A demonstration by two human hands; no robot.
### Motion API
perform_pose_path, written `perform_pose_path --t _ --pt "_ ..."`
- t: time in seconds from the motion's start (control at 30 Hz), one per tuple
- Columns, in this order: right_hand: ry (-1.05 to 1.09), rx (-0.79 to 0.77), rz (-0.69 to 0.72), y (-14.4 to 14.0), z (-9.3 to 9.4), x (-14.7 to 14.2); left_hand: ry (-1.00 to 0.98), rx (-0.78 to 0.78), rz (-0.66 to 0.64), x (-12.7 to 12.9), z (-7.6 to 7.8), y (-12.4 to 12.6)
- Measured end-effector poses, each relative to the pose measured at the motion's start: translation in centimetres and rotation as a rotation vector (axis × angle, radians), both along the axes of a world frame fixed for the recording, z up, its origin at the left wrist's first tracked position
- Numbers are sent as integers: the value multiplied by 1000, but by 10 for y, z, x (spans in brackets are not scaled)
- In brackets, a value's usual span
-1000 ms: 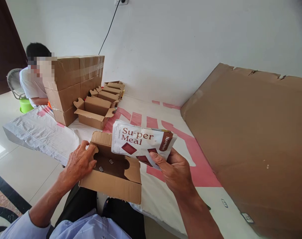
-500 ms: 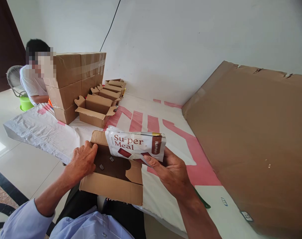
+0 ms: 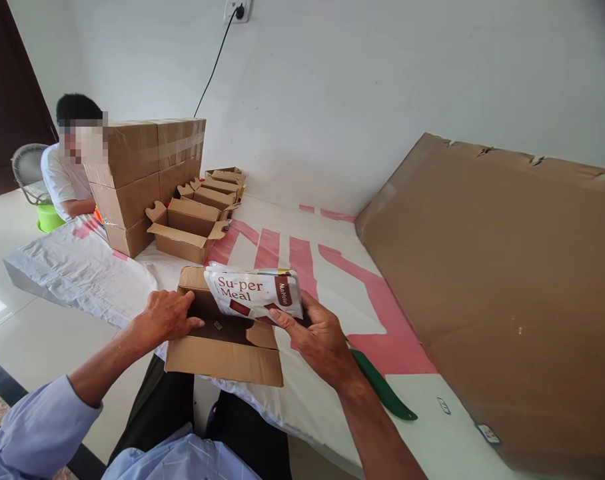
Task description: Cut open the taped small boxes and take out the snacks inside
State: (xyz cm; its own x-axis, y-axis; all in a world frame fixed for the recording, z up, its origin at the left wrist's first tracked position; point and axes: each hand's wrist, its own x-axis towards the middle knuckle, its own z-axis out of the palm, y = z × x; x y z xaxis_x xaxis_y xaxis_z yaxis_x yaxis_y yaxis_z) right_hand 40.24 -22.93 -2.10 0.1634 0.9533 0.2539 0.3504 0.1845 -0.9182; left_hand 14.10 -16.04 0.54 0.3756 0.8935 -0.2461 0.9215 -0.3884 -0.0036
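Observation:
My right hand (image 3: pixel 320 337) is closed around the right end of a white pouch (image 3: pixel 252 293) printed "Su-per Meal", its thumb across the front; other pouches seem stacked behind it. The pouch is held tilted over an open cardboard box (image 3: pixel 225 362) at the table's near edge, its lower edge near the box opening. With fingers bent over the box's left wall, my left hand (image 3: pixel 170 317) grips the box. A small printed label shows on the dark inside of the box.
Several open cardboard boxes (image 3: pixel 185 230) stand in a row beyond, beside a stack of taped cartons (image 3: pixel 132 183). A person in white (image 3: pixel 65 177) sits behind the stack. A large cardboard sheet (image 3: pixel 492 287) leans at right. A green-handled object (image 3: pixel 382 387) lies near my right forearm.
The pouch and my right hand have shifted left and a little lower towards the box. My left thumb now reaches farther over the box's opening. The camera view has tilted slightly upward.

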Motion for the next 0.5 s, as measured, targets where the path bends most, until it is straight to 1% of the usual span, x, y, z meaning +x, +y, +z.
perform_pose_path --t 0.17,0.27,0.37,0.5 --pt "-15 -5 43 1 5 0 -12 -46 -6 3 -2 7" --pt "-92 -1 91 2 10 3 -51 -30 -21 0 -6 9" --pt "-227 -11 159 4 19 4 -86 5 -17 -4 -9 8" --pt "-497 -41 266 11 40 -2 -30 -3 -37 -5 -7 7"
